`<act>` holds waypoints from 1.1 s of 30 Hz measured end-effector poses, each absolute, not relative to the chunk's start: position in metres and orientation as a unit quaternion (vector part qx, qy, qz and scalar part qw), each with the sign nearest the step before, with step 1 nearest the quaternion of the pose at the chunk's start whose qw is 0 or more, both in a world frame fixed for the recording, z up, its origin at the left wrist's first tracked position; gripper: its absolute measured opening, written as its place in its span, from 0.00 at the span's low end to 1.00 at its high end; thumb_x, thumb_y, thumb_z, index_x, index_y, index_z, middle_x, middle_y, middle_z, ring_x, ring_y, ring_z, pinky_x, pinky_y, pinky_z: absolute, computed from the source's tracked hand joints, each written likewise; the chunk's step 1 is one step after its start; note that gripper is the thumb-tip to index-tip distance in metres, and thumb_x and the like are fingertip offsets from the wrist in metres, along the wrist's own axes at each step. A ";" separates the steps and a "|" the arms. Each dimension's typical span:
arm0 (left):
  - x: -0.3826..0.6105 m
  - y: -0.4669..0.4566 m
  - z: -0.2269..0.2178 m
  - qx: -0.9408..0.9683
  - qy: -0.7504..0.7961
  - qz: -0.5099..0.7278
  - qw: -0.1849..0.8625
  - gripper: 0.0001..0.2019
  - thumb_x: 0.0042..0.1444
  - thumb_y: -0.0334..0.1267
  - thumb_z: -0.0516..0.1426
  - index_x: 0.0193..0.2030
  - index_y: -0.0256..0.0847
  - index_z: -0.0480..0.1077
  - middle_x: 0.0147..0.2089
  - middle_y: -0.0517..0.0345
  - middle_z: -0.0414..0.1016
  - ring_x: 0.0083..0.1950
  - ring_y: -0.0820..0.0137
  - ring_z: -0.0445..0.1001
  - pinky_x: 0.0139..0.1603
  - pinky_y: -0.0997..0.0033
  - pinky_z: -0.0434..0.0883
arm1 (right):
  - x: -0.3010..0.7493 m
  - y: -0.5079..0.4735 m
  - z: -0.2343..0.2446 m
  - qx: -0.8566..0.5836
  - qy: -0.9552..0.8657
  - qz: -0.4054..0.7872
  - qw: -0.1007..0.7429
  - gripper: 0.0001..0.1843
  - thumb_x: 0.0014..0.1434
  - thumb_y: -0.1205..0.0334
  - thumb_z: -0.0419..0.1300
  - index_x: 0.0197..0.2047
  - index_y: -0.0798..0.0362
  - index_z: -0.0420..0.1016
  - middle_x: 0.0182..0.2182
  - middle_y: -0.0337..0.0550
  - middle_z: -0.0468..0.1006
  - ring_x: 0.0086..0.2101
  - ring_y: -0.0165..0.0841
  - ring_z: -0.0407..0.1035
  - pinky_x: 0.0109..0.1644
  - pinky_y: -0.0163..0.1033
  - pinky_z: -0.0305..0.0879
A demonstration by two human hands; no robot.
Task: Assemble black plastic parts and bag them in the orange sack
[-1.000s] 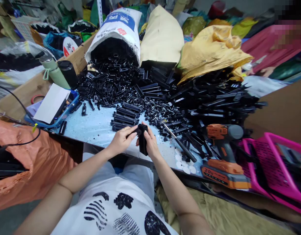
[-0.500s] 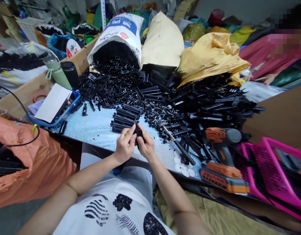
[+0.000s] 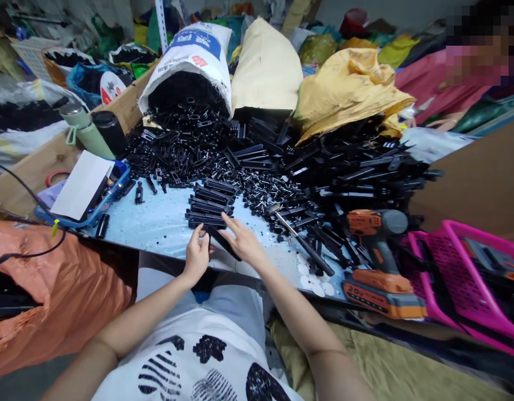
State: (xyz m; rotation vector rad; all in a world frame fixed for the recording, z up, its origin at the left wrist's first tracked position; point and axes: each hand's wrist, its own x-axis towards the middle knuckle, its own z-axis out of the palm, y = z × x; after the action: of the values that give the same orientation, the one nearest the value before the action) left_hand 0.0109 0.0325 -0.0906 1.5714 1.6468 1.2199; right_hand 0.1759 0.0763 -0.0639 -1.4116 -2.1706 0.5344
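A black plastic bar [image 3: 223, 245] with a long straight body slants between my two hands, just above the front edge of the table. My left hand [image 3: 197, 257] pinches its upper left end between thumb and fingers. Along the bar's right side lies my right hand [image 3: 245, 244], its thumb and index finger reaching forward and its other fingers partly hidden. Right beyond my hands, several similar black bars [image 3: 210, 203] are stacked side by side in a row on the light blue table surface [image 3: 169, 214].
Small screws [image 3: 273, 189] and black parts [image 3: 177, 145] are heaped behind the row. A hammer [image 3: 300, 236], white discs [image 3: 317, 278], a cordless drill [image 3: 380, 267] and a pink basket [image 3: 474, 278] stand to the right. A blue tray [image 3: 89, 217] is at left. Another person [image 3: 449, 83] is at the far right.
My hands have moved slightly toward me and down. The held part was upright and mostly covered by my fingers; now it slants lengthwise in view. My right fingers have straightened.
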 end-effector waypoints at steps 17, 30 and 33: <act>-0.006 0.059 -0.080 0.917 0.377 0.106 0.070 0.15 0.61 0.28 0.47 0.54 0.38 0.64 0.42 0.51 0.70 0.44 0.65 0.68 0.45 0.64 0.66 | 0.373 0.284 -0.058 -0.688 -0.693 -0.062 0.205 0.10 0.58 0.77 0.49 0.34 0.61 0.71 0.45 0.60 0.67 0.39 0.31 0.57 0.41 0.41 0.51; 0.004 0.072 -0.092 0.905 0.388 0.076 0.155 0.14 0.63 0.38 0.50 0.54 0.38 0.63 0.46 0.49 0.70 0.50 0.62 0.68 0.49 0.62 0.67 | 0.315 0.145 -0.041 -0.502 -0.844 0.147 0.119 0.15 0.63 0.53 0.51 0.48 0.52 0.66 0.40 0.46 0.74 0.37 0.34 0.68 0.40 0.36 0.62; 0.010 0.076 -0.088 0.911 0.372 0.060 0.169 0.13 0.63 0.37 0.49 0.52 0.38 0.65 0.45 0.49 0.70 0.49 0.63 0.68 0.49 0.63 0.66 | 0.270 0.085 -0.049 -0.386 -0.898 0.212 -0.019 0.14 0.61 0.51 0.55 0.43 0.52 0.68 0.35 0.43 0.74 0.33 0.33 0.69 0.36 0.35 0.60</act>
State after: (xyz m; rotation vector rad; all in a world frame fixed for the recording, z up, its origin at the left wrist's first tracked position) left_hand 0.0100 0.0757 -0.0877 2.5896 1.0567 0.1695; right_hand 0.2705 0.0852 -0.0486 -1.2279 -2.8551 0.6757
